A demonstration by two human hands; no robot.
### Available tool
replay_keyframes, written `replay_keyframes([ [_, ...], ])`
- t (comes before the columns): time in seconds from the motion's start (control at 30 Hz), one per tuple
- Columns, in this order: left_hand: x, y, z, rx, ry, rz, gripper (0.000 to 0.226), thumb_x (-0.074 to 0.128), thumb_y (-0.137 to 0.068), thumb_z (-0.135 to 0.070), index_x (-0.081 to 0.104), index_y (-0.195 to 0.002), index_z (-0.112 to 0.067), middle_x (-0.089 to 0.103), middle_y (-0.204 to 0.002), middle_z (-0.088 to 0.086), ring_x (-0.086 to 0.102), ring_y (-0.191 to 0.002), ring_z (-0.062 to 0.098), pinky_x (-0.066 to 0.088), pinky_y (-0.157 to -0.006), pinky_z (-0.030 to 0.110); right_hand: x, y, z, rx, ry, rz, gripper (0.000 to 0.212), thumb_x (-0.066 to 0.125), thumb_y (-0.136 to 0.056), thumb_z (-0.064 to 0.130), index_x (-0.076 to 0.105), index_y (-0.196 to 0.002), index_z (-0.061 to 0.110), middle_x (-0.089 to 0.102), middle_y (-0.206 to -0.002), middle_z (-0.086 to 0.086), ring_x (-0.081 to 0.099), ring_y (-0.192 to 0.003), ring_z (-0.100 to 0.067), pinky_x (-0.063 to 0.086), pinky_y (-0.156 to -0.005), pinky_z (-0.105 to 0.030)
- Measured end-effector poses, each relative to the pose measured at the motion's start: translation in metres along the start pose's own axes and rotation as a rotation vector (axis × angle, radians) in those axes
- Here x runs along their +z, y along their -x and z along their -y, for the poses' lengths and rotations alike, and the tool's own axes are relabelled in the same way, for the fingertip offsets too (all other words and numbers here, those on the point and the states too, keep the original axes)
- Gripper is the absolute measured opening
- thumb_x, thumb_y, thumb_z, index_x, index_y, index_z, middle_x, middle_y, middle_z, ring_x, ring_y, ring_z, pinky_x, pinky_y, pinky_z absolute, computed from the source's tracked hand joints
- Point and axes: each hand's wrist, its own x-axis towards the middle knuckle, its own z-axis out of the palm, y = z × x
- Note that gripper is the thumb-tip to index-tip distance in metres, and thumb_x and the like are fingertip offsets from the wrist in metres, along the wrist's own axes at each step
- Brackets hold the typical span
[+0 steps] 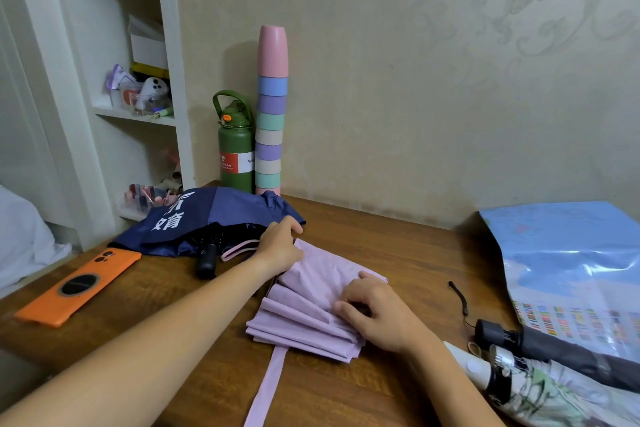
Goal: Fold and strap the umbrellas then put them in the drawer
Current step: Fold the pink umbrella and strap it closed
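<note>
Both hands' grip pinching lilac umbrella folds, left hand, right hand, umbrella lengthwise toward wall

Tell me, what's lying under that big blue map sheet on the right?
Two folded umbrellas poke out from under the blue map sheet: a dark grey umbrella and a white floral umbrella. Only their handle ends show; the sheet covers the rest.
</note>
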Motion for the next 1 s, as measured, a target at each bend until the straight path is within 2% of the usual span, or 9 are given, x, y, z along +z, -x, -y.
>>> replay_keyframes([
  [0.13,-0.008,-0.006,-0.025,0.172,-0.005,-0.150,0.023,0.060,-0.090,-0.014,0.074,-0.087,-0.031,0.062,-0.110,-0.003,0.055,-0.108,0.019,0.050,-0.094,0.037,0.003,0.001,-0.006,0.013,-0.043,0.005,0.038,0.055,-0.096,0.049,0.062,-0.067,0.024,0.065,-0.082,0.007,0.063,-0.085,-0.008,0.020,-0.120,-0.024],
  [0.23,-0.008,0.004,-0.043,0.466,-0.114,0.083,0.031,0.056,-0.096,-0.010,0.076,-0.109,-0.030,0.064,-0.119,-0.008,0.059,-0.111,0.010,0.050,-0.101,0.037,0.003,0.000,-0.009,0.006,-0.049,0.020,0.039,0.057,-0.095,0.051,0.065,-0.068,0.024,0.066,-0.086,0.008,0.063,-0.089,-0.007,0.017,-0.120,-0.024],
  [0.33,0.012,0.018,-0.041,0.673,-0.397,0.331,0.040,0.049,-0.107,-0.023,0.057,-0.145,-0.029,0.043,-0.159,-0.003,0.032,-0.150,0.013,0.027,-0.123,0.036,0.002,0.001,-0.011,-0.011,-0.071,0.015,0.042,0.058,-0.095,0.053,0.070,-0.068,0.022,0.066,-0.088,0.008,0.064,-0.089,-0.009,0.018,-0.116,-0.019],
  [0.53,0.035,0.030,0.009,0.751,-0.650,0.359,0.061,0.019,-0.110,-0.052,-0.014,-0.161,-0.041,-0.027,-0.168,-0.005,-0.032,-0.151,0.009,-0.017,-0.125,0.037,-0.002,0.004,-0.007,0.010,-0.143,0.019,0.036,0.057,-0.098,0.042,0.075,-0.073,0.023,0.070,-0.085,0.013,0.067,-0.090,-0.007,0.021,-0.121,-0.023],
  [0.6,0.036,0.035,0.019,0.738,-0.638,0.340,0.066,0.018,-0.108,-0.060,-0.019,-0.159,-0.042,-0.032,-0.166,-0.006,-0.037,-0.149,0.009,-0.020,-0.123,0.039,-0.001,0.004,-0.006,0.009,-0.111,-0.090,0.031,0.055,-0.100,0.034,0.071,-0.075,0.025,0.067,-0.077,0.011,0.063,-0.081,-0.010,0.046,-0.099,-0.032],
  [0.67,0.039,0.038,0.025,0.741,-0.635,0.312,0.070,0.023,-0.107,-0.061,-0.020,-0.159,-0.042,-0.034,-0.165,-0.006,-0.037,-0.149,0.010,-0.019,-0.124,0.042,0.000,0.000,-0.005,0.055,-0.043,-0.266,0.022,0.054,-0.101,0.029,0.067,-0.084,0.026,0.061,-0.083,0.012,0.056,-0.083,-0.009,0.046,-0.080,-0.028],
  [0.77,0.043,0.036,0.030,0.735,-0.628,0.299,0.074,0.028,-0.107,-0.062,-0.021,-0.159,-0.040,-0.036,-0.165,-0.006,-0.037,-0.149,0.012,-0.018,-0.125,0.044,0.004,-0.003,-0.012,0.180,0.080,-0.363,0.016,0.055,-0.101,0.026,0.068,-0.110,0.026,0.059,-0.108,0.013,0.053,-0.103,-0.005,0.040,-0.088,-0.018],
  [0.87,0.043,0.035,0.030,0.735,-0.642,0.296,0.075,0.027,-0.106,-0.062,-0.020,-0.160,-0.038,-0.037,-0.164,-0.006,-0.038,-0.148,0.011,-0.019,-0.124,0.044,0.012,-0.005,-0.021,0.357,0.128,-0.207,0.040,0.054,-0.102,0.031,0.058,-0.141,0.025,0.059,-0.138,0.007,0.054,-0.127,-0.015,0.043,-0.102,-0.029],
  [1.0,0.044,0.037,0.026,0.719,-0.689,0.285,0.075,0.024,-0.106,-0.063,-0.020,-0.160,-0.034,-0.038,-0.164,-0.005,-0.039,-0.148,0.010,-0.020,-0.123,0.042,0.012,-0.010,-0.025,0.504,0.221,-0.150,0.047,0.050,-0.104,0.043,0.050,-0.150,0.033,0.051,-0.153,0.006,0.046,-0.140,-0.018,0.043,-0.109,-0.039],
])
